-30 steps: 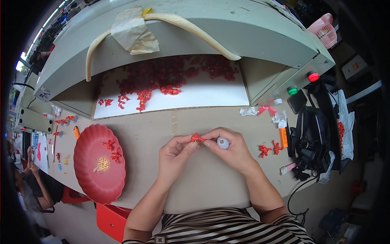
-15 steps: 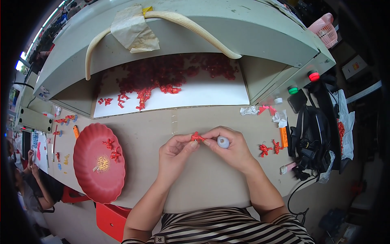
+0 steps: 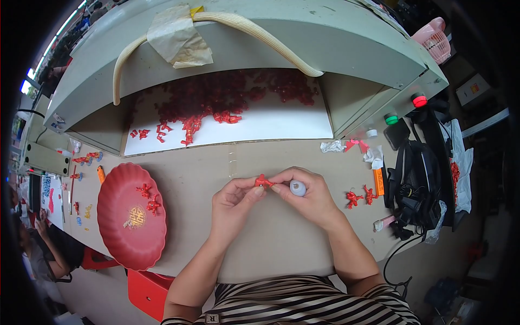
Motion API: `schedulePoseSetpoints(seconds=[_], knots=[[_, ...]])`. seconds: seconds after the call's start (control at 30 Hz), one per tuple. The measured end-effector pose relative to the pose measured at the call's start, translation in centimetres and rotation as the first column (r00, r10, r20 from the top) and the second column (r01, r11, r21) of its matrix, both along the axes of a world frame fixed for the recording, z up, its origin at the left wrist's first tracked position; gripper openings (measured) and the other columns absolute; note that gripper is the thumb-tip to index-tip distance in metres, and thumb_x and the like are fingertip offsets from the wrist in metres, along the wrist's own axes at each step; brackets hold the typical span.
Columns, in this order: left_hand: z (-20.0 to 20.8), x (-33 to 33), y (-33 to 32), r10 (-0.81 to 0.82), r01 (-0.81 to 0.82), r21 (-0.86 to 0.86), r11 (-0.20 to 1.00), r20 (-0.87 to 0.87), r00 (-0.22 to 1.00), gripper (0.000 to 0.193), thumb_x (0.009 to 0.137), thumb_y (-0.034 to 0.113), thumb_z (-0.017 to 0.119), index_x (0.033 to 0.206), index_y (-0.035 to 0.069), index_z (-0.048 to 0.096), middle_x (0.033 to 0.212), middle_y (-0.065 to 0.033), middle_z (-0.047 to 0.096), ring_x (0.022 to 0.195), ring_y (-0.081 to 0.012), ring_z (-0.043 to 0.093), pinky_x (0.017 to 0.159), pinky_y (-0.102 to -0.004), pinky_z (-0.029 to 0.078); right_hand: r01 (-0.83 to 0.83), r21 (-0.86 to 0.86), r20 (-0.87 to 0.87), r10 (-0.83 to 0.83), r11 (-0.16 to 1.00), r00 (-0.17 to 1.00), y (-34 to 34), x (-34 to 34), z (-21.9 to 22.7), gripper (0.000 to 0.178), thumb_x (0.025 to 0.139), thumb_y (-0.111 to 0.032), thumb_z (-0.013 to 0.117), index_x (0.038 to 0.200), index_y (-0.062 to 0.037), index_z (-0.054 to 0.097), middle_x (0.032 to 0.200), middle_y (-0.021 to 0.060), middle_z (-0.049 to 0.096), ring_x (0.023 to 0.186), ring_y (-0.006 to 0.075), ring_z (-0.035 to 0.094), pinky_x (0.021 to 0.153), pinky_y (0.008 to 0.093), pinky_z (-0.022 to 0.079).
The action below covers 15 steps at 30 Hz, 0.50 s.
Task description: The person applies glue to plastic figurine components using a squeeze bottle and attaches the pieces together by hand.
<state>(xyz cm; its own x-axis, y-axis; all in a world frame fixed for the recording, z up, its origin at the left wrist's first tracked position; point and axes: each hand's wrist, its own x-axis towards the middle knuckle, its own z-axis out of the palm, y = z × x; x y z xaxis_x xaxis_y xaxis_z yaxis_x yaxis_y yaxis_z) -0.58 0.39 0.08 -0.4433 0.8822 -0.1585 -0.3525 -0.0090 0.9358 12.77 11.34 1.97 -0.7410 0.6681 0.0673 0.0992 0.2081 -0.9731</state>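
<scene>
Over the middle of the table, a small glossy red figurine [image 3: 262, 181] is pinched between the fingertips of both my hands. My left hand [image 3: 232, 202] grips its body side between thumb and index finger. From the other side, my right hand [image 3: 311, 197] pinches a thin part of it. Tucked in my right hand is a small pale bottle [image 3: 297, 188], its round end facing up. Two more red figurines lie to the right, one of them [image 3: 353, 200] nearer my hand. On the left, a scalloped red plate [image 3: 116, 184] carries two red figurines [image 3: 154, 205].
Many red pieces [image 3: 206, 100] heap on a white sheet [image 3: 260, 133] under a grey shelf [image 3: 346, 40]. On the right are a black bag [image 3: 414, 179], an orange box [image 3: 378, 182] and crumpled tissue [image 3: 374, 157]. A red stool [image 3: 146, 295] stands lower left. Another person [image 3: 49, 244] sits far left.
My hands and the figurine hold almost the same position. At the far left, the other person's raised hands have shifted slightly.
</scene>
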Motion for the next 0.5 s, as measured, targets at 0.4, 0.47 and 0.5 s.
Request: schedulePoseSetpoints(seconds=[0.4,0.47,0.5], knots=[[-0.08,0.03,0.19,-0.001,0.002,-0.023,1.0,0.015,1.0,0.017,0.083,0.005,0.057,0.098,-0.002,0.056,0.095,-0.0085,0.061,0.083,-0.0126,0.059,0.075,-0.0261,0.05,0.0,0.007,0.022,0.0,1.0,1.0,0.13,0.05,0.19,0.012,0.077,-0.007,0.062,0.089,-0.003,0.061,0.083,0.0068,0.061,0.075,0.016,0.058,0.069,0.0268,0.045],[-0.07,0.01,0.25,-0.01,0.011,-0.03,0.999,0.019,1.0,0.017,0.084,0.005,0.057,0.099,-0.002,0.055,0.095,-0.0084,0.061,0.083,-0.0124,0.059,0.075,-0.0262,0.05,0.004,0.006,0.022,-0.005,1.0,1.0,0.15,0.07,0.19,0.013,0.077,-0.007,0.062,0.089,-0.0032,0.061,0.083,0.0068,0.061,0.075,0.016,0.057,0.069,0.0268,0.045],[-0.04,0.03,0.3,-0.017,0.019,-0.035,0.999,0.039,0.999,0.018,0.084,0.007,0.057,0.1,-0.001,0.055,0.096,-0.0085,0.06,0.083,-0.0127,0.059,0.075,-0.0269,0.051,0.003,-0.005,0.031,-0.003,1.0,1.0,0.16,0.08,0.28,0.013,0.078,-0.008,0.062,0.09,-0.003,0.061,0.083,0.0066,0.062,0.075,0.0154,0.057,0.07,0.0265,0.045]])
